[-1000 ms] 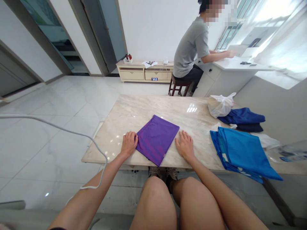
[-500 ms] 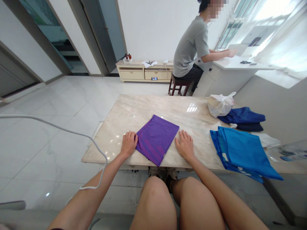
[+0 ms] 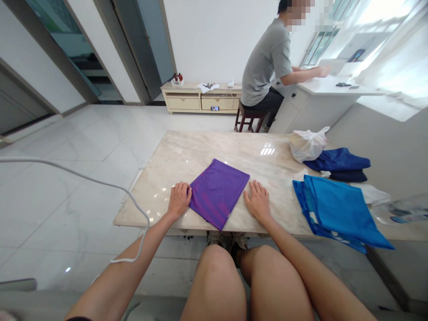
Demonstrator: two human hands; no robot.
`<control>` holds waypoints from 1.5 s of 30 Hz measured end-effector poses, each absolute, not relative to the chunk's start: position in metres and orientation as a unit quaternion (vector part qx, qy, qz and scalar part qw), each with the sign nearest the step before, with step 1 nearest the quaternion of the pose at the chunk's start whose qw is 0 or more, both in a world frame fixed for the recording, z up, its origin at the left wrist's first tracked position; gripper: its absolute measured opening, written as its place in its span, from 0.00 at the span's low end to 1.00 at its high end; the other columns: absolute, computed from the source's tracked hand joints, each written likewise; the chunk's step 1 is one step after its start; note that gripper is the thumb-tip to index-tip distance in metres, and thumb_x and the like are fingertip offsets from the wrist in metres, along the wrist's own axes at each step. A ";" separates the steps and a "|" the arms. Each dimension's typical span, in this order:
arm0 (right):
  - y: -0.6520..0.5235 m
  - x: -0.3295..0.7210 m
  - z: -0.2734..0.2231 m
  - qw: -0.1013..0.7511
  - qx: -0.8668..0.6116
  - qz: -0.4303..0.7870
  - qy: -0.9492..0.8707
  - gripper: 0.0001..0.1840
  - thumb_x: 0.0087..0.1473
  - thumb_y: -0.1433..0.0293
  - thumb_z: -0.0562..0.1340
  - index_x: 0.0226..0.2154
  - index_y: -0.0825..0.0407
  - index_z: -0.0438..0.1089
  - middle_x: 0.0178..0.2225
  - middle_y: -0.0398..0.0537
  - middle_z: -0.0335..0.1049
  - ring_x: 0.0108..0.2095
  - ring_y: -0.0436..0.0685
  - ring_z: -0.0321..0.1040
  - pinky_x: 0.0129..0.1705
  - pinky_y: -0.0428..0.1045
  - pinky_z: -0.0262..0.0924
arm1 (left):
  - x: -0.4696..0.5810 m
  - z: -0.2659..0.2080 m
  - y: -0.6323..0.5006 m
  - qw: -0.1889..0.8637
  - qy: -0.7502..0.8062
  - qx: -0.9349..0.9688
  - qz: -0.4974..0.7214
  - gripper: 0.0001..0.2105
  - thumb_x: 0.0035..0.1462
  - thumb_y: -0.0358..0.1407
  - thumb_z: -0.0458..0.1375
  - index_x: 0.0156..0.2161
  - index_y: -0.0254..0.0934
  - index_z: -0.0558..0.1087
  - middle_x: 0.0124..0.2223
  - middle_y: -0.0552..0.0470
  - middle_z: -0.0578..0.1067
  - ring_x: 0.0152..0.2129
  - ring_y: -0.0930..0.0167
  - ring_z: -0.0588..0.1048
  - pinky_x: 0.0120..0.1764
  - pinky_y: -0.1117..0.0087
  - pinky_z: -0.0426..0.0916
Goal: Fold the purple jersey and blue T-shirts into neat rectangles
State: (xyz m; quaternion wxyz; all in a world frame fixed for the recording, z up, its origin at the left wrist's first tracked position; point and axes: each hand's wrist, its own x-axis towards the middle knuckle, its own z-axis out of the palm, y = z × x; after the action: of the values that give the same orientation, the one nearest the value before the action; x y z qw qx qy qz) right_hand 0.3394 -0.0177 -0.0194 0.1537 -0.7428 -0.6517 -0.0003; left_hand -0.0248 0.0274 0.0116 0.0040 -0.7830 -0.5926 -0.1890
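A folded purple cloth [image 3: 219, 191] lies flat on the marble-patterned table [image 3: 234, 145], one corner pointing toward my knees. My left hand [image 3: 179, 199] rests on the table at the cloth's left corner, thumb side against it, with its fingers laid down and slightly bent. To the right of the cloth, my right hand [image 3: 257, 200] lies palm down with its fingers spread a little, close to the right corner and holding nothing.
Folded bright blue fabric [image 3: 344, 209] hangs over the table's front edge at right. Behind it are dark blue fabric [image 3: 341, 161] and a white plastic bag [image 3: 308, 145]. A white cable [image 3: 100, 180] crosses my left forearm. A person [image 3: 267, 67] sits at a white desk.
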 end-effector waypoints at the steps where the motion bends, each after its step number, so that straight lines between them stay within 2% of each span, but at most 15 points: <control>1: -0.018 0.339 -0.019 0.153 -0.743 0.000 -0.652 0.35 0.74 0.57 0.48 0.72 0.59 0.63 0.76 0.63 0.56 0.76 0.68 0.51 0.75 0.63 0.42 | -0.025 0.012 0.027 0.002 -0.593 -0.783 -0.190 0.06 0.73 0.35 0.51 0.43 0.43 0.70 0.45 0.43 0.77 0.46 0.54 0.73 0.51 0.52 0.66; 29: -0.019 0.337 -0.014 0.146 -0.743 -0.006 -0.653 0.35 0.74 0.58 0.48 0.72 0.62 0.63 0.76 0.63 0.57 0.75 0.69 0.52 0.75 0.63 0.43 | -0.025 0.013 0.028 0.004 -0.599 -0.782 -0.173 0.06 0.73 0.35 0.52 0.44 0.41 0.71 0.46 0.42 0.77 0.47 0.55 0.73 0.50 0.53 0.66; 45: -0.018 0.337 -0.017 0.143 -0.746 -0.006 -0.650 0.35 0.73 0.57 0.47 0.72 0.60 0.63 0.76 0.63 0.57 0.74 0.69 0.52 0.75 0.64 0.43 | -0.025 0.012 0.028 0.004 -0.597 -0.782 -0.180 0.07 0.74 0.35 0.52 0.44 0.41 0.71 0.46 0.43 0.77 0.46 0.55 0.73 0.50 0.53 0.66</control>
State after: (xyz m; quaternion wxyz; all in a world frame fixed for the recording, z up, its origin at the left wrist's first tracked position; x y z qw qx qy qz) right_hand 0.3375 -0.0182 -0.0168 0.1435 -0.7460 -0.6503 -0.0063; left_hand -0.0250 0.0279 0.0125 0.0035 -0.7818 -0.5970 -0.1799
